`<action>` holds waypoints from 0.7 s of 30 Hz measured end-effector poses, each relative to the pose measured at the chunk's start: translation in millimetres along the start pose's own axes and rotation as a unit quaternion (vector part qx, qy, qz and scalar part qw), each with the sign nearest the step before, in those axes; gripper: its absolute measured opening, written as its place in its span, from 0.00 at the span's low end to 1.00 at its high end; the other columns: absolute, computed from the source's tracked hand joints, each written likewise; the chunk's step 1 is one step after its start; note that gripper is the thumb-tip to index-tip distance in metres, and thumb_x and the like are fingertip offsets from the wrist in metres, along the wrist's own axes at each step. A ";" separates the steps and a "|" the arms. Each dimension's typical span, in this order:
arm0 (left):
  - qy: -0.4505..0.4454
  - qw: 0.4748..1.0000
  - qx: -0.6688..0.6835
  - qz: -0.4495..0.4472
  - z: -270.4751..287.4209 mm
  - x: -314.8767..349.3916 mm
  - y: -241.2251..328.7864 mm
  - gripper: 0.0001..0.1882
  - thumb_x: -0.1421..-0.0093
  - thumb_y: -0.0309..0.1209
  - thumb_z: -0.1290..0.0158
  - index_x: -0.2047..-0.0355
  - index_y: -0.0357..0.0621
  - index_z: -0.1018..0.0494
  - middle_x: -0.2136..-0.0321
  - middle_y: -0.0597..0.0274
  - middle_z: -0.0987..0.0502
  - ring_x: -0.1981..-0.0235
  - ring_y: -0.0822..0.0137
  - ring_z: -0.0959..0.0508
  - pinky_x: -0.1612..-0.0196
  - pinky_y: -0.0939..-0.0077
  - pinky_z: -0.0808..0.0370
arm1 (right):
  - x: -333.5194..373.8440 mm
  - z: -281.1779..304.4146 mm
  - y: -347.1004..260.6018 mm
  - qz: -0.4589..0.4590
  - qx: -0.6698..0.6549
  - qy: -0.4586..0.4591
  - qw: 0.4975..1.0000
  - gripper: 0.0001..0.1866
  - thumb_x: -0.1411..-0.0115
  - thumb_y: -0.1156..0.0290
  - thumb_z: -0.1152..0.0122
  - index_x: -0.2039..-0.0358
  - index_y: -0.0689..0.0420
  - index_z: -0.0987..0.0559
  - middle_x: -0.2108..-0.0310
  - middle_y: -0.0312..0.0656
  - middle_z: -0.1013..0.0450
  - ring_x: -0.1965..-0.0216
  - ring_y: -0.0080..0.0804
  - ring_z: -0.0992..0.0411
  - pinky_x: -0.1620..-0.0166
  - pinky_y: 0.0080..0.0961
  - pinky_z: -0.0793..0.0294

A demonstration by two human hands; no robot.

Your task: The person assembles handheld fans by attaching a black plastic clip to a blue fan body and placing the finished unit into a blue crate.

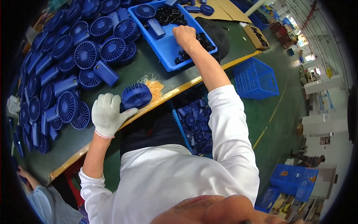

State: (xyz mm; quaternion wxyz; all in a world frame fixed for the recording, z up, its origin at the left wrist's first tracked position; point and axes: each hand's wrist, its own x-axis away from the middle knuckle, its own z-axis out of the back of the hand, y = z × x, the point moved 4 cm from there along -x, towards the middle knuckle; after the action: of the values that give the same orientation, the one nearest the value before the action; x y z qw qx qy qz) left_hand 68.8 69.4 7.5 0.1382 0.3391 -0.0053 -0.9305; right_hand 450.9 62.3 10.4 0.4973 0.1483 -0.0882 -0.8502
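Observation:
My left hand (107, 115), in a white glove with the thumb tip bare, is at the bench's front edge. Its fingers are curled against a dark blue handheld fan (137, 95), and the thumb reaches along the fan's near side. The fan's handle is hidden by the hand. My bare right hand (184, 36) is over a blue tray (166, 56), its fingers closed; what they hold, if anything, is hidden. Small black parts (170, 16) lie in the tray's far end, with more at its near right corner. A blue fan body (156, 28) lies beside them.
Many blue fans (85, 55) are heaped on the left of the bench. Orange strands (154, 88) lie near its yellow edge (175, 89). A blue crate (255, 78) stands to the right; another bin of fan parts (194, 125) sits below. A person's sleeve (52, 205) shows lower left.

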 end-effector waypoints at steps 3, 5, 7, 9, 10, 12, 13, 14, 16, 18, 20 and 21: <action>-0.015 1.000 0.016 0.006 1.5 -5.3 11.3 0.26 0.67 0.49 0.31 0.74 0.46 0.29 0.77 0.62 0.33 0.73 0.59 0.31 0.72 0.66 0.35 | 7.7 14.4 26.3 -0.117 -0.185 0.058 0.974 0.14 0.54 0.71 0.38 0.65 0.57 0.16 0.65 0.51 0.20 0.59 0.52 0.22 0.58 0.44 0.22; -0.026 0.999 0.031 0.022 3.7 -5.0 12.1 0.25 0.66 0.45 0.30 0.73 0.46 0.28 0.76 0.62 0.31 0.72 0.58 0.29 0.71 0.65 0.32 | 9.8 22.5 35.1 -0.163 -0.300 0.094 0.935 0.22 0.57 0.69 0.37 0.58 0.57 0.17 0.62 0.53 0.21 0.56 0.53 0.23 0.52 0.43 0.24; -0.070 0.994 0.049 0.065 5.1 -4.2 13.7 0.23 0.62 0.43 0.31 0.71 0.45 0.27 0.73 0.61 0.28 0.70 0.57 0.26 0.70 0.65 0.28 | 7.9 17.7 43.3 -0.162 -0.347 0.121 0.916 0.26 0.57 0.66 0.36 0.53 0.55 0.18 0.61 0.52 0.21 0.55 0.50 0.23 0.49 0.39 0.25; -0.116 0.989 0.040 0.088 4.6 -0.4 11.3 0.23 0.60 0.43 0.32 0.69 0.44 0.27 0.71 0.61 0.26 0.68 0.58 0.24 0.70 0.64 0.26 | 18.7 38.4 24.3 -0.115 -0.421 0.161 0.885 0.19 0.58 0.64 0.35 0.66 0.60 0.17 0.70 0.50 0.21 0.65 0.46 0.21 0.60 0.35 0.22; -0.132 0.987 0.039 0.082 6.4 -2.7 11.8 0.23 0.58 0.44 0.32 0.68 0.43 0.26 0.71 0.59 0.25 0.67 0.58 0.23 0.70 0.64 0.25 | 26.8 42.2 17.1 -0.076 -0.499 0.231 0.832 0.13 0.58 0.65 0.34 0.75 0.63 0.21 0.77 0.49 0.23 0.74 0.42 0.22 0.68 0.35 0.24; -0.154 0.985 0.029 0.069 2.8 0.0 7.1 0.23 0.57 0.44 0.33 0.69 0.43 0.26 0.72 0.59 0.25 0.69 0.57 0.23 0.71 0.64 0.26 | 57.3 64.9 -15.9 0.027 -0.588 0.199 0.783 0.13 0.54 0.69 0.36 0.80 0.64 0.30 0.84 0.46 0.31 0.80 0.34 0.30 0.73 0.30 0.30; -0.152 0.987 0.024 0.051 1.8 1.3 5.3 0.21 0.56 0.46 0.33 0.71 0.44 0.26 0.75 0.59 0.25 0.72 0.56 0.23 0.73 0.64 0.27 | 81.6 78.6 -32.0 0.043 -0.580 0.221 0.783 0.14 0.51 0.71 0.32 0.67 0.66 0.23 0.78 0.35 0.32 0.74 0.20 0.35 0.71 0.23 0.34; -0.159 0.986 0.019 0.047 1.2 2.6 5.5 0.21 0.55 0.48 0.34 0.73 0.44 0.26 0.76 0.59 0.25 0.73 0.56 0.23 0.73 0.64 0.27 | 102.8 84.2 -52.5 0.051 -0.614 0.234 0.752 0.16 0.50 0.71 0.32 0.63 0.66 0.22 0.76 0.37 0.32 0.73 0.21 0.35 0.68 0.23 0.33; -0.174 0.983 -0.010 0.050 4.1 -1.3 5.2 0.23 0.52 0.53 0.38 0.81 0.46 0.26 0.82 0.58 0.26 0.78 0.55 0.23 0.77 0.63 0.29 | 144.1 93.8 -83.3 0.031 -0.666 0.186 0.722 0.22 0.53 0.69 0.30 0.60 0.69 0.23 0.73 0.43 0.31 0.72 0.30 0.32 0.66 0.26 0.31; -0.139 0.985 0.022 0.102 6.1 0.7 -1.7 0.25 0.50 0.55 0.40 0.86 0.46 0.26 0.84 0.54 0.26 0.82 0.53 0.24 0.80 0.63 0.31 | 178.1 99.2 -103.6 0.039 -0.666 0.199 0.718 0.20 0.52 0.72 0.30 0.61 0.70 0.23 0.73 0.42 0.32 0.72 0.30 0.32 0.66 0.25 0.31; -0.086 0.968 0.115 0.205 6.0 4.6 -17.2 0.23 0.47 0.53 0.42 0.81 0.44 0.22 0.82 0.49 0.25 0.79 0.48 0.24 0.77 0.63 0.30 | 200.4 94.2 -116.6 0.056 -0.674 0.184 0.713 0.15 0.53 0.77 0.29 0.66 0.70 0.23 0.72 0.42 0.31 0.71 0.30 0.31 0.66 0.23 0.30; -0.111 0.909 0.250 0.315 3.0 7.0 -28.1 0.24 0.44 0.51 0.44 0.76 0.40 0.20 0.80 0.50 0.22 0.78 0.55 0.22 0.72 0.66 0.28 | 208.9 90.8 -123.1 0.050 -0.698 0.191 0.689 0.13 0.54 0.80 0.29 0.68 0.69 0.23 0.71 0.42 0.30 0.70 0.30 0.31 0.66 0.23 0.30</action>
State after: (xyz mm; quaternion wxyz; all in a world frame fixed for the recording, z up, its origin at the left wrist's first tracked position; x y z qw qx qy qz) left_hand 54.7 94.4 2.4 0.3330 0.2383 -0.3598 -0.8384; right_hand 222.8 -59.2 24.9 0.5057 -0.0868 0.6198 -0.5937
